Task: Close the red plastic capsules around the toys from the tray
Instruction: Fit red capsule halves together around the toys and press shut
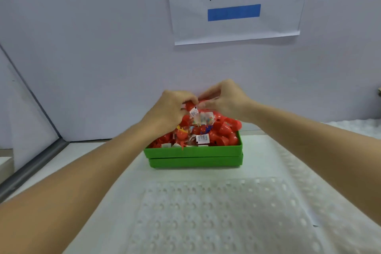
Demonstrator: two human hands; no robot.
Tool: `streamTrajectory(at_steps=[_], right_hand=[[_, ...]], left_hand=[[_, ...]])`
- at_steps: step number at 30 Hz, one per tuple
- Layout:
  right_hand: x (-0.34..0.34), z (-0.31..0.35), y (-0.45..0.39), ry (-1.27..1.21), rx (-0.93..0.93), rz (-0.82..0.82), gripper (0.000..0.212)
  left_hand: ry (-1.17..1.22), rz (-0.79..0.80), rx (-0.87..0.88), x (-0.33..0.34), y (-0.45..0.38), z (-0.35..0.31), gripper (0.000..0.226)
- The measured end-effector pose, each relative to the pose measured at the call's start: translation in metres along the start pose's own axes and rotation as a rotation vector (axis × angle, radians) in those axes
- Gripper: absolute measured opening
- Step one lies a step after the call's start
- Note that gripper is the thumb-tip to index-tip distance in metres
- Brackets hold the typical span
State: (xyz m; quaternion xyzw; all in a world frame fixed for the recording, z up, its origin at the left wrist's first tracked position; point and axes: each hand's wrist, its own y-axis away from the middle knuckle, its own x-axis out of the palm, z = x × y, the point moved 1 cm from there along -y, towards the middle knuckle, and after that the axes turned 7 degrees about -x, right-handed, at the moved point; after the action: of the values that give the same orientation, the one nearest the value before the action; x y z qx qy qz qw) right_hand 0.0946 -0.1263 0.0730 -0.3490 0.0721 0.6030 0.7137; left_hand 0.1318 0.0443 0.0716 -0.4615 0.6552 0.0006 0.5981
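Note:
A green tray [193, 151] stands at the far middle of the table, heaped with red plastic capsule halves [223, 130] and toys in clear bags with white labels [203, 138]. Both hands meet just above the heap. My left hand [171, 109] is closed on a red capsule piece [189, 105] with a bagged toy and its white label [193, 112] hanging below. My right hand [224, 99] pinches the clear bag and the red piece from the right. How the capsule halves sit between the fingers is hidden.
White bubble wrap [216, 212] covers the table in front of the tray. A grey wall stands right behind the tray, with a paper sign [235, 2] bearing a blue bar. A metal rail [31, 167] runs along the table's left edge.

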Motion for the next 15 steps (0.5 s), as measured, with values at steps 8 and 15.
streamTrajectory(at_steps=[8,15], right_hand=[[0.000,-0.016,-0.021,0.313,-0.228,0.049,0.021],[-0.003,-0.019,-0.014,0.336,-0.187,0.001,0.040]], left_hand=[[-0.419,0.127,0.380,0.001,-0.025,0.017,0.036],[-0.156,0.127,-0.003,0.008,-0.012,0.027,0.041]])
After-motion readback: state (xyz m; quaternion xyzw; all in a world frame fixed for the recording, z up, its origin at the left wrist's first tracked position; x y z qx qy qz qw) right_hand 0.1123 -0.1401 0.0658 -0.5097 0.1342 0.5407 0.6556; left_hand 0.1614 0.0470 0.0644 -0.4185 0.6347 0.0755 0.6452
